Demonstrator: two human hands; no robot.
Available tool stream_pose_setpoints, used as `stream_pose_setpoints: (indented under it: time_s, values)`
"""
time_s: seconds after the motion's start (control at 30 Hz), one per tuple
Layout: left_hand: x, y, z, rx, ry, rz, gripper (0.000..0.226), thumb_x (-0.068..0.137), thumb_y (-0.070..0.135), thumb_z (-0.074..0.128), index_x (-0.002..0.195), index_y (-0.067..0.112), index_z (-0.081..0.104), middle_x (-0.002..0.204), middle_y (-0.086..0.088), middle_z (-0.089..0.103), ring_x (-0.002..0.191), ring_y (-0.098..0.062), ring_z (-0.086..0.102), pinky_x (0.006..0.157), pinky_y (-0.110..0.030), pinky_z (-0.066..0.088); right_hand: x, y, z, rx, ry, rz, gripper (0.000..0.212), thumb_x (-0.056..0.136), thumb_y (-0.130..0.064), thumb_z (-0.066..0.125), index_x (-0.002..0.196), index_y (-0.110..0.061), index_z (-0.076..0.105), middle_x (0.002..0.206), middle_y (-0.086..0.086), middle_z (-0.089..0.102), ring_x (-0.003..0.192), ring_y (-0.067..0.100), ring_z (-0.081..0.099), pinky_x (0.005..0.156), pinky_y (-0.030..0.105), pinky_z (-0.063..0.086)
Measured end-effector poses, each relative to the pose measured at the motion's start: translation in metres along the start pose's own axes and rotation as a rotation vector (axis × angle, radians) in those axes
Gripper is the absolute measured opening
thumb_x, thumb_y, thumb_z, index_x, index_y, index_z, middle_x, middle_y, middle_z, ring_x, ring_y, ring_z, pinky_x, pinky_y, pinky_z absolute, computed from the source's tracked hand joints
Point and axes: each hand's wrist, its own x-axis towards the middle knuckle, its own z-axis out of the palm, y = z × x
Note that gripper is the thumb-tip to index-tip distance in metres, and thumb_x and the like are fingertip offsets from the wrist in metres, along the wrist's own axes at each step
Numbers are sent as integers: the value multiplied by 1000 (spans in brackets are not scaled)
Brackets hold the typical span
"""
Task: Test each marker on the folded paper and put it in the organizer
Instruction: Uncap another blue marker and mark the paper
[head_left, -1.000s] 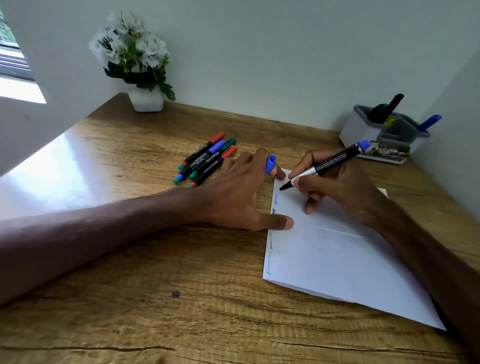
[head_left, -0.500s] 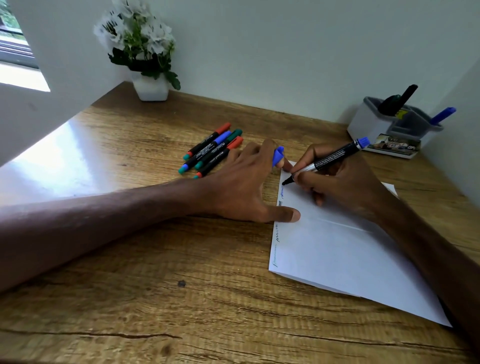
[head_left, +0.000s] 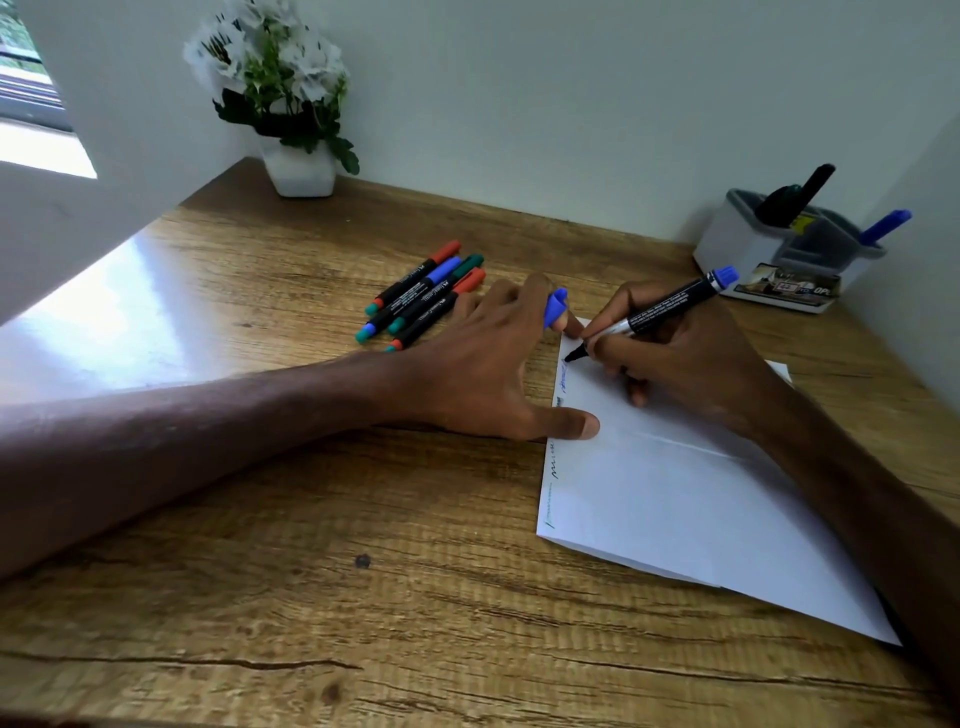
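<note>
Blue cap (head_left: 556, 307), one; loose markers (head_left: 423, 293), four

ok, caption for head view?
Right hand tests blue marker on folded paper; left hand pins it, holding the cap.

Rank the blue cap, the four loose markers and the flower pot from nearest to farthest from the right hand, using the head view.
1. blue cap: just left of the right hand, which holds the blue marker; pinched between fingers of the left hand.
2. four loose markers: farther left on the desk.
3. flower pot: far back-left corner.
</note>
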Motion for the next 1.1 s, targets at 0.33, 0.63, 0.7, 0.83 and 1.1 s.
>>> stream_pose_setpoints:
  time_s: [0.33, 0.63, 0.7, 0.83, 1.1]
  values:
    - [0, 1, 0, 10, 1, -9, 82, 70, 77, 69, 118, 28, 23, 124, 2, 37, 114, -15, 36, 96, -33, 27, -1, -4, 1, -30, 23, 44, 5, 89, -3, 74, 89, -8, 75, 64, 6, 69, 41, 22, 60, 49, 31, 49]
    - [0, 2, -1, 6, 7, 3, 82, 72, 75, 69, 122, 24, 29, 119, 9, 32, 112, -9, 32, 97, -30, 23, 0, -7, 1, -27, 41, 82, 5, 89, -3, 72, 90, -7, 76, 70, 20, 67, 40, 20, 58, 47, 32, 50]
    - [-1, 3, -1, 10, -7, -6, 84, 72, 75, 69, 125, 23, 29, 119, 9, 29, 111, -8, 29, 96, -29, 21, 0, -8, 1, -23, 38, 86, 6, 89, -2, 72, 90, -7, 75, 71, 19, 66, 40, 19, 58, 45, 29, 51]
    - [-2, 4, -1, -12, 17, 2, 77, 73, 73, 71, 116, 27, 26, 116, 9, 31, 106, -8, 30, 95, -28, 20, 0, -9, 2, 2, 59, 97, 4, 90, 0, 72, 91, -3, 75, 76, 29, 63, 40, 13, 55, 39, 24, 49]
    - [-2, 4, -2, -9, 19, -5, 77, 72, 73, 70, 116, 27, 26, 117, 8, 33, 106, -9, 30, 95, -29, 21, -1, -10, 3, -18, 66, 104, 4, 91, -2, 71, 91, -5, 74, 75, 17, 66, 41, 10, 57, 39, 24, 49]
